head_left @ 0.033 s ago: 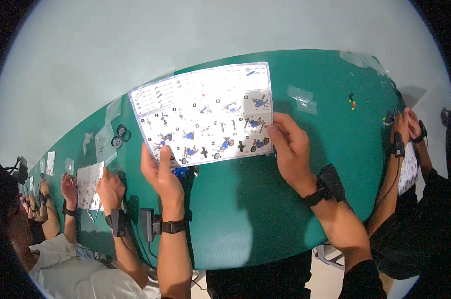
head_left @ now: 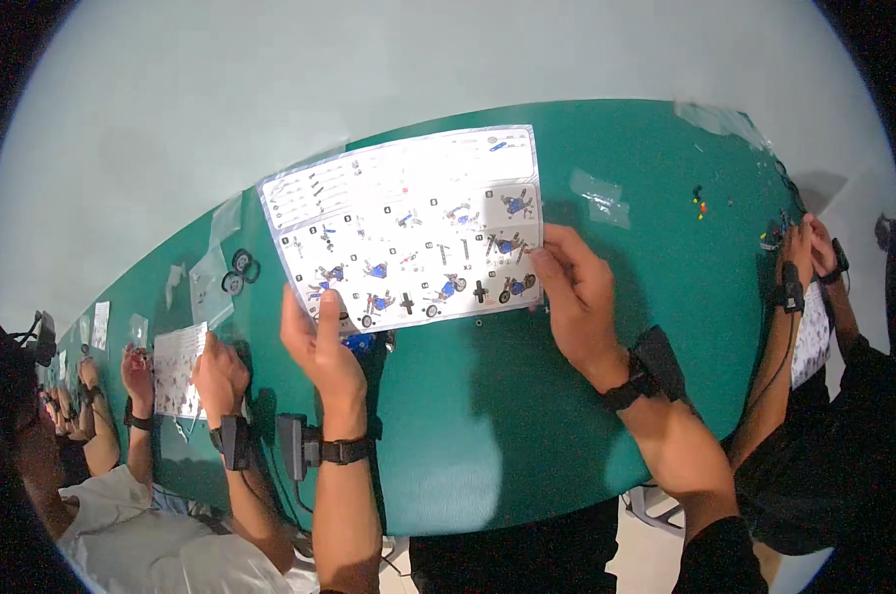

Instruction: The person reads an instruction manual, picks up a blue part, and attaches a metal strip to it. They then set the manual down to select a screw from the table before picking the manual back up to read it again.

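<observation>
A white instruction sheet [head_left: 408,228] printed with small pictures of a blue motorcycle model is held up above the table between both my hands. My left hand [head_left: 321,342] pinches its lower left corner, thumb on the printed face. At the right edge, my right hand [head_left: 578,292] grips the paper between thumb and fingers. Partly hidden beneath the sheet's lower edge lie some blue parts [head_left: 361,343], too covered to make out fully. Each of my wrists wears a black strap with a small box.
The green table [head_left: 438,426] curves away to both sides. Black wheels [head_left: 238,272] and clear plastic bags [head_left: 601,198] lie beyond my hands. Small coloured pieces [head_left: 702,208] are at the right. A person at left holds another sheet [head_left: 181,371]; another person's hands [head_left: 804,247] work at right.
</observation>
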Demonstrator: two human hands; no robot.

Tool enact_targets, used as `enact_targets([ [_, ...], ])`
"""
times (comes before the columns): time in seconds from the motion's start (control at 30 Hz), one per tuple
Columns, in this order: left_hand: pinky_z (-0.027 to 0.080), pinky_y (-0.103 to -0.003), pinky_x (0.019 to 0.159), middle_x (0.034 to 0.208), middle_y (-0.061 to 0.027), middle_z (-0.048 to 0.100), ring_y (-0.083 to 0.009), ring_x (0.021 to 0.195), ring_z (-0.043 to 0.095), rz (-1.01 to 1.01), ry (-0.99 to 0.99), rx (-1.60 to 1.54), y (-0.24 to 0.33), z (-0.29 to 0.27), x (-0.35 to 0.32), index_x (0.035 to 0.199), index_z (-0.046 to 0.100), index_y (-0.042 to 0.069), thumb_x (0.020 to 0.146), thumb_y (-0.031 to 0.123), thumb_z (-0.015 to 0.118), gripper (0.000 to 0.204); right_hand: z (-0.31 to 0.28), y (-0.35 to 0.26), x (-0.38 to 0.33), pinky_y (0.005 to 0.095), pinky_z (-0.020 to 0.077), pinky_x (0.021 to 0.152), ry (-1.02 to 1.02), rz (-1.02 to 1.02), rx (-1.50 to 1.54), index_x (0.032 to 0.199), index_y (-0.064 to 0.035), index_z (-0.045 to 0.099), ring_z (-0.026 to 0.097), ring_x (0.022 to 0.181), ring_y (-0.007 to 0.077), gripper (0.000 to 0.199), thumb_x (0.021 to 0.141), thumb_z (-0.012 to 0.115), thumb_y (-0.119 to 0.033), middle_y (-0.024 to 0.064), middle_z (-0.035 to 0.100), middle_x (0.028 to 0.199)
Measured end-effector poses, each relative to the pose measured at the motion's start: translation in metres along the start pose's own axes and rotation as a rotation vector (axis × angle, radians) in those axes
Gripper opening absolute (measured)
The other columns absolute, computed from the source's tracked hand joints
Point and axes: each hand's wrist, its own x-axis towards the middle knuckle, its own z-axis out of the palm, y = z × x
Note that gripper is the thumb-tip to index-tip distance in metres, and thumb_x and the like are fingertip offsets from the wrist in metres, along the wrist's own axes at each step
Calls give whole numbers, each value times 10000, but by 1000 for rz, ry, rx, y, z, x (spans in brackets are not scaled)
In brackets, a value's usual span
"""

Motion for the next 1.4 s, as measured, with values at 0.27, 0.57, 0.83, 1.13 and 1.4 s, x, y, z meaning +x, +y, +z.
enact_targets([
  [0.27, 444, -269, 796, 969, -78, 634, -123, 863, 558, 36, 14, -30, -2, 1, 6, 1061, 577, -48, 943, 117, 595, 204, 5, -5, 4, 276, 502, 679, 20, -23, -46, 1135, 4, 610, 637, 783, 105, 203, 1003, 512, -114, 98, 704, 897],
  [0.57, 433, -252, 756, 933, -56, 620, -110, 827, 546, 47, 20, -56, -5, 1, 5, 1048, 585, -40, 936, 146, 602, 217, 1, -12, 2, 267, 487, 592, -11, 73, -33, 1121, 5, 603, 608, 709, 88, 195, 1010, 501, -119, 75, 687, 858],
  [0.83, 431, -253, 760, 950, -66, 630, -116, 830, 553, 52, 42, -92, -6, 5, 5, 1058, 586, -48, 932, 146, 599, 231, 0, -11, 0, 258, 454, 518, -9, 82, -17, 1059, -11, 599, 579, 639, 74, 166, 1017, 501, -137, 57, 647, 785],
  [1.13, 443, -261, 779, 982, -79, 635, -126, 853, 564, 53, 62, -115, -8, 6, 6, 1070, 581, -58, 919, 130, 599, 242, -4, 1, 3, 251, 457, 544, 23, 84, -33, 973, -6, 607, 564, 681, 48, 167, 1000, 573, -168, 21, 633, 774],
  [1.4, 444, -264, 784, 983, -84, 638, -130, 855, 570, 31, 61, -150, -8, 6, 5, 1072, 578, -66, 913, 135, 602, 258, -2, -5, 4, 253, 487, 520, 13, 185, 38, 977, -16, 597, 586, 655, 59, 165, 1007, 561, -174, 32, 635, 768],
])
